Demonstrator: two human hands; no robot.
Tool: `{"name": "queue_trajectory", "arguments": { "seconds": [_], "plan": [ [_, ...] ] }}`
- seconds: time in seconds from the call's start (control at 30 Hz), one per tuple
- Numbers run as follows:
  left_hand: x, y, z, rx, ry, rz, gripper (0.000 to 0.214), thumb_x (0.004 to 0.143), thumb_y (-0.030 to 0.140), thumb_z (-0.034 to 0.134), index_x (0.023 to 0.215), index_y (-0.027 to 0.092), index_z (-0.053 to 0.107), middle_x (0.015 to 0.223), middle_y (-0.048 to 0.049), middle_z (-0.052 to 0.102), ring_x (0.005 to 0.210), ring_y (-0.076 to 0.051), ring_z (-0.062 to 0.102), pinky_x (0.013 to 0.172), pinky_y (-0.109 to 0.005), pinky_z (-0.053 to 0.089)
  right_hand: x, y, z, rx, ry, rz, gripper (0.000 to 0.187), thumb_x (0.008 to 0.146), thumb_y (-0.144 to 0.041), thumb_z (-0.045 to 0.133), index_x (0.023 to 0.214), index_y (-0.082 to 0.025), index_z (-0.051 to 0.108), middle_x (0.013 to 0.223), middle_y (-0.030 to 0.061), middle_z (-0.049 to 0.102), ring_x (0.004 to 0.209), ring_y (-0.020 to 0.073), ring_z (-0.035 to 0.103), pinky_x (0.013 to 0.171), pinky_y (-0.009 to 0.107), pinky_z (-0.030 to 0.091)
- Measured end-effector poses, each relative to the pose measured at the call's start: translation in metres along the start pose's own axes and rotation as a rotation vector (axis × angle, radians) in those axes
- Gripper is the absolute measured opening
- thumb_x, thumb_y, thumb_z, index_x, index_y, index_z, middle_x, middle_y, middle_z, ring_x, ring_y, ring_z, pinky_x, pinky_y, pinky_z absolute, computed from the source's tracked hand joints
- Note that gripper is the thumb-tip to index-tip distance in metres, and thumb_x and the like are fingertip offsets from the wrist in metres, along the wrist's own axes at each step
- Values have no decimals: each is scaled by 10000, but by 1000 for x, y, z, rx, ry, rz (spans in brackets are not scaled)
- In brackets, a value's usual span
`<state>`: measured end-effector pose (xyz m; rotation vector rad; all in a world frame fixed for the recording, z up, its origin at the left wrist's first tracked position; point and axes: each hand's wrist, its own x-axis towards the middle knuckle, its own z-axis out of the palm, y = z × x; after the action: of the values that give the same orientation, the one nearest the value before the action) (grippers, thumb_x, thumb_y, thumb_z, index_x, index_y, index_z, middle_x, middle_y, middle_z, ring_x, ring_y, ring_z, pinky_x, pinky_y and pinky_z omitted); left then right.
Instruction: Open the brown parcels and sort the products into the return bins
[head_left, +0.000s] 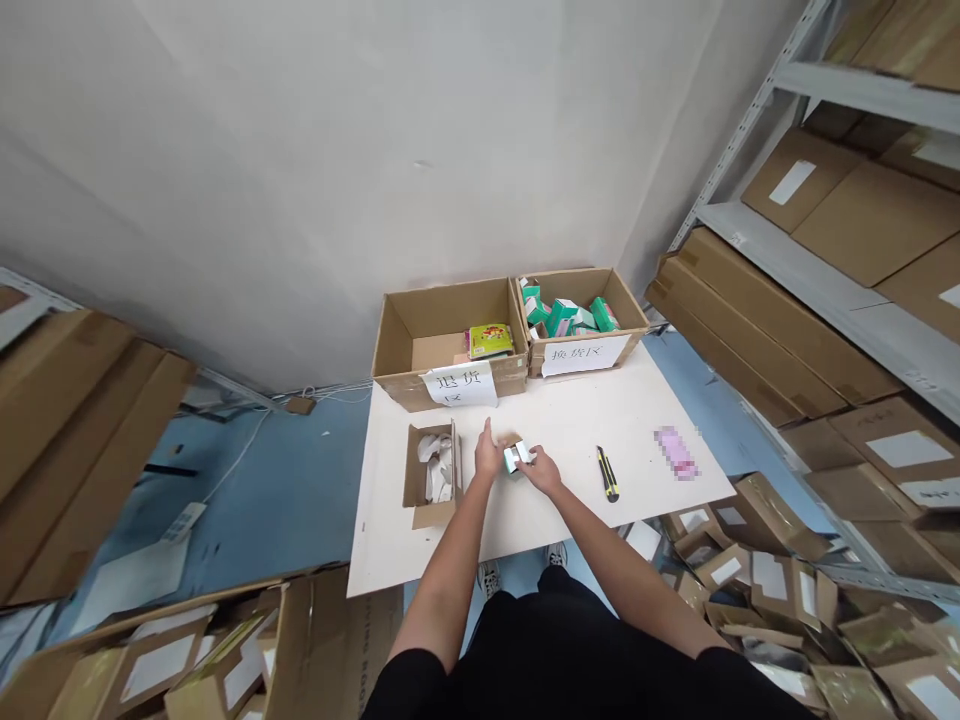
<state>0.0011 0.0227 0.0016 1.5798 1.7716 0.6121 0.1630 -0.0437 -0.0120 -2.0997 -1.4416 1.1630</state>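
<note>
A small white-and-green box [517, 458] is between my hands above the white table. My left hand [488, 457] closes on its left side, index finger pointing away from me. My right hand [541, 470] grips its right side with the fingertips. A bit of brown [511, 440] shows behind the box; I cannot make out what it is. Left of my hands, an open cardboard box [417, 482] holds crumpled white paper [435, 465]. A yellow-and-black utility knife [607, 474] lies on the table to the right.
At the table's [390, 540] back stand a labelled carton [397, 370] with a yellow-green packet [490, 340] and another carton [634, 322] with several green boxes. A blurred pink item [676, 453] lies at right. Shelves [750, 225] and piled parcels [765, 575] flank the table.
</note>
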Motion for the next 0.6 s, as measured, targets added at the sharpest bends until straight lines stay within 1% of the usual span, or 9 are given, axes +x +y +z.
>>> {"name": "queue_trajectory", "arguments": {
  "seconds": [0.07, 0.13, 0.17, 0.2, 0.27, 0.3, 0.4, 0.5, 0.6],
  "plan": [
    [-4, 0, 8, 33, 56, -24, 537, 954, 306, 658, 1481, 213, 623, 1406, -126, 673, 1091, -233, 715, 1034, -347, 501, 4, -7, 2, -121, 15, -48, 497, 988, -426, 642, 1410, -175, 570, 1244, 148, 748, 1099, 277, 726, 895, 322, 498],
    [-7, -2, 14, 63, -7, 18, 341, 1003, 333, 572, 1259, 222, 768, 1308, -105, 734, 1167, -244, 700, 1060, -350, 494, 8, -9, 3, -187, 38, -93, 474, 1053, -369, 527, 1475, -155, 523, 1252, 174, 746, 1119, 283, 729, 896, 321, 489],
    [-8, -4, 17, 62, -72, 41, 327, 1013, 353, 548, 1190, 231, 794, 1229, -93, 770, 1157, -246, 706, 1056, -357, 501, 10, -10, 2, -198, 41, -96, 483, 1076, -346, 471, 1514, -144, 488, 1197, 175, 763, 1094, 285, 740, 884, 321, 489],
    [-8, -7, 19, 55, -112, 54, 314, 983, 358, 586, 1171, 225, 800, 1205, -94, 782, 1161, -254, 708, 1062, -366, 504, 12, -9, 1, -196, 42, -98, 503, 1088, -328, 433, 1551, -133, 448, 1123, 168, 778, 1060, 287, 750, 868, 319, 490],
    [-7, -15, 22, 15, -118, 56, 337, 893, 302, 662, 1186, 201, 794, 1248, -108, 777, 1209, -262, 696, 1106, -384, 490, 15, -6, -2, -175, 46, -129, 528, 1085, -288, 413, 1594, -148, 406, 1033, 133, 787, 1012, 279, 759, 852, 309, 495],
    [-6, -20, 24, -38, -105, 37, 354, 871, 274, 652, 1186, 193, 793, 1265, -112, 774, 1225, -261, 693, 1124, -395, 485, 16, -5, -4, -161, 56, -178, 531, 1069, -261, 432, 1594, -182, 424, 1069, 119, 782, 1017, 267, 758, 860, 301, 499],
    [-3, -35, 25, -273, -108, -28, 395, 837, 240, 588, 1167, 188, 798, 1267, -108, 781, 1248, -268, 693, 1149, -440, 485, 20, -3, -8, -125, 91, -336, 478, 998, -178, 490, 1440, -296, 628, 1288, 75, 725, 1072, 233, 742, 917, 283, 507],
    [-3, -52, 22, -413, -160, -53, 493, 753, 221, 613, 1212, 194, 789, 1347, -103, 749, 1355, -303, 633, 1210, -478, 436, 24, -3, -9, -83, 82, -349, 413, 962, -141, 488, 1246, -264, 760, 1244, 80, 740, 1111, 236, 729, 983, 295, 506],
    [-6, -69, 22, -391, -226, 8, 743, 640, 182, 682, 1382, 216, 708, 1560, -98, 602, 1510, -334, 478, 1284, -497, 339, 28, -6, -8, -73, 39, -342, 384, 935, -188, 542, 1241, -240, 768, 1200, 78, 768, 1157, 238, 714, 1021, 305, 502]
  ]
}}
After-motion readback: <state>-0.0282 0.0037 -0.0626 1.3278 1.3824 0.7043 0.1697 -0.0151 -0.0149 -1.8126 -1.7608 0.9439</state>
